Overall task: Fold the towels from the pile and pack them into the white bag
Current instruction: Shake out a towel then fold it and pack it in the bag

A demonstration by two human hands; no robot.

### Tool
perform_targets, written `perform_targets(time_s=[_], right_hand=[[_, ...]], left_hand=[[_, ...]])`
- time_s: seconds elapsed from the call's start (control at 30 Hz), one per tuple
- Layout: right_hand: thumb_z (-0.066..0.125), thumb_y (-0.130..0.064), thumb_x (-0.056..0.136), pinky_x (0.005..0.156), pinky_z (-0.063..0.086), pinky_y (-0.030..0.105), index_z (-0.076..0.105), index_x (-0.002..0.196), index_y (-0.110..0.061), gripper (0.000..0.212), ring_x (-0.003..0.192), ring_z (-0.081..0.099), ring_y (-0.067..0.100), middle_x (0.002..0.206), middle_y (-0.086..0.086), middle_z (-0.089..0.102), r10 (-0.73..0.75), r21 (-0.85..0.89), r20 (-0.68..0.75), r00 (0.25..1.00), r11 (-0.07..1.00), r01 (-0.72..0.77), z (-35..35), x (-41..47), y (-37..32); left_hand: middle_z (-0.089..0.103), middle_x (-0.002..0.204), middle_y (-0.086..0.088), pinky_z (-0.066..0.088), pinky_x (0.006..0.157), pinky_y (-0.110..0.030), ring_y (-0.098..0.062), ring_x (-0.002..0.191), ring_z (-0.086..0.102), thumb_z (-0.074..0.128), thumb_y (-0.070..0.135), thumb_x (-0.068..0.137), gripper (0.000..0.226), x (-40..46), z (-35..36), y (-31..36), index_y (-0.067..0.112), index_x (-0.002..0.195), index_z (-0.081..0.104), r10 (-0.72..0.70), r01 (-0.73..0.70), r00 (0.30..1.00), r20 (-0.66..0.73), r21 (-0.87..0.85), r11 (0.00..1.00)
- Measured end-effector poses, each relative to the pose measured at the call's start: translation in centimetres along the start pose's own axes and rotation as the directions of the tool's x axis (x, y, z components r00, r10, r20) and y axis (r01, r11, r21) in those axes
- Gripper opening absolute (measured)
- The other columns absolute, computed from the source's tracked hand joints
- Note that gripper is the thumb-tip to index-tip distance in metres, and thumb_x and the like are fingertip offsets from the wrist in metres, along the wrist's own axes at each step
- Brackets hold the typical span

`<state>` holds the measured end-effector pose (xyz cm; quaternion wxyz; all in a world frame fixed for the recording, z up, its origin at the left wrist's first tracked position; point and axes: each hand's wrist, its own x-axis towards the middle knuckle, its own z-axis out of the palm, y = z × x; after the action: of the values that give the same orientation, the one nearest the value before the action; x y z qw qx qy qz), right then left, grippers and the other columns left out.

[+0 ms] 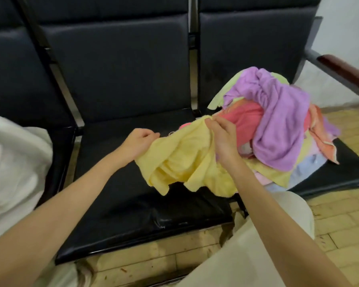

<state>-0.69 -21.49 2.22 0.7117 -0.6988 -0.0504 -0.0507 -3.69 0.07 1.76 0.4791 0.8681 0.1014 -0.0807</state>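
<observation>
- The yellow towel [182, 160] hangs between both hands above the middle black seat [133, 204], with its right part still draped against the pile of towels [278, 125] on the next seat to the right.
- The left hand [140, 141] grips the towel's upper left edge with curled fingers; the right hand [220, 135] pinches a bunched fold of the top edge just beside the pink towel [247, 123].
- The cloth looks thin, soft and light: it sags in loose folds and its lower hem dangles in uneven points, so it will likely keep no shape by itself.
- It probably needs holding at two corners of one edge and pulling taut. The present grips seem to sit along the edge, not at clear corners, so sliding the fingers outward may help.
- The purple towel [278, 112] lies loosely on top of the pile and could be dragged off if the yellow one catches it.
- The white bag [15, 162] sits at the far left, well apart from the pile.
</observation>
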Motion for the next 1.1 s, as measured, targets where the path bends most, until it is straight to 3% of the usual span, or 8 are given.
perform_targets(time_s=[0.17,0.3,0.5,0.63,0.7,0.8,0.9,1.1], right_hand=[[0.058,-0.006,0.089,0.060,0.040,0.013,0.067,0.077,-0.011,0.016,0.059,0.053,-0.006,0.057,-0.018,0.059,0.068,-0.220,0.245,0.967,0.975,-0.013,3.2,-1.0,0.7],[0.063,-0.006,0.088,0.065,0.046,0.011,0.070,0.086,-0.012,0.009,0.065,0.060,-0.008,0.073,-0.010,0.065,0.103,-0.284,0.375,0.921,0.959,0.008,4.8,-2.0,1.7],[0.067,-0.009,0.086,0.072,0.051,0.013,0.073,0.099,-0.006,0.015,0.080,0.065,0.001,0.090,-0.002,0.071,0.152,-0.272,0.345,0.926,0.961,-0.056,5.1,-2.8,1.4],[0.067,-0.006,0.085,0.066,0.046,0.008,0.073,0.094,-0.009,0.012,0.072,0.063,-0.009,0.078,-0.014,0.069,0.127,-0.254,0.351,0.928,0.967,-0.036,5.1,-3.1,1.3],[0.068,-0.009,0.085,0.069,0.048,0.009,0.074,0.095,-0.009,0.012,0.076,0.064,-0.007,0.084,-0.010,0.071,0.143,-0.260,0.341,0.929,0.964,-0.053,5.2,-3.2,1.5],[0.069,-0.010,0.084,0.069,0.048,0.015,0.075,0.085,-0.012,0.006,0.073,0.063,-0.004,0.079,-0.009,0.069,0.113,-0.315,0.306,0.945,0.949,-0.011,5.4,-3.1,1.6],[0.070,-0.007,0.080,0.068,0.043,0.018,0.068,0.074,-0.020,0.015,0.072,0.057,0.004,0.074,-0.011,0.062,-0.028,-0.489,0.302,0.953,0.854,0.180,5.5,-2.6,2.3],[0.068,-0.008,0.075,0.065,0.052,0.029,0.060,0.077,-0.017,0.012,0.062,0.058,0.007,0.067,-0.008,0.060,0.044,-0.614,0.293,0.955,0.775,0.153,5.4,-3.6,3.6]], left_hand=[[0.063,0.108,0.003,0.048,0.082,-0.023,-0.010,0.099,0.060,0.057,0.024,0.094,0.018,-2.3,-1.6,-5.7,0.019,0.109,0.065,0.089,-0.106,0.994,0.065,0.346,0.932],[0.066,0.098,0.007,0.053,0.079,-0.024,-0.006,0.090,0.062,0.067,0.019,0.087,0.012,-4.3,-0.3,-6.2,0.021,0.099,0.068,0.222,-0.224,0.974,0.030,0.213,0.951],[0.063,0.077,0.010,0.052,0.065,-0.026,-0.007,0.070,0.059,0.076,0.039,0.077,0.026,-5.3,1.9,-5.9,0.021,0.086,0.060,0.262,-0.236,0.955,-0.142,0.180,0.955],[0.062,0.075,0.010,0.049,0.064,-0.023,-0.005,0.068,0.057,0.075,0.043,0.076,0.028,-4.9,2.4,-5.4,0.021,0.086,0.062,0.270,-0.251,0.951,-0.151,0.132,0.959],[0.064,0.076,0.009,0.050,0.066,-0.024,-0.006,0.070,0.058,0.070,0.038,0.082,0.021,-4.8,2.5,-5.3,0.018,0.086,0.065,0.290,-0.272,0.946,-0.148,0.129,0.954],[0.066,0.078,-0.001,0.051,0.074,-0.034,-0.011,0.075,0.061,0.059,0.027,0.093,0.018,-4.8,1.7,-5.1,0.014,0.084,0.067,0.223,-0.228,0.964,-0.147,-0.019,0.973],[0.058,0.081,-0.012,0.049,0.079,-0.041,-0.019,0.077,0.055,0.049,0.021,0.099,0.026,-5.3,0.3,-4.6,0.002,0.087,0.061,0.098,-0.133,0.985,-0.146,-0.258,0.957],[0.057,0.088,-0.010,0.044,0.081,-0.035,-0.023,0.083,0.053,0.046,0.035,0.099,0.045,-5.9,-1.3,-3.1,-0.009,0.094,0.055,0.029,-0.062,0.996,-0.086,-0.401,0.914]])
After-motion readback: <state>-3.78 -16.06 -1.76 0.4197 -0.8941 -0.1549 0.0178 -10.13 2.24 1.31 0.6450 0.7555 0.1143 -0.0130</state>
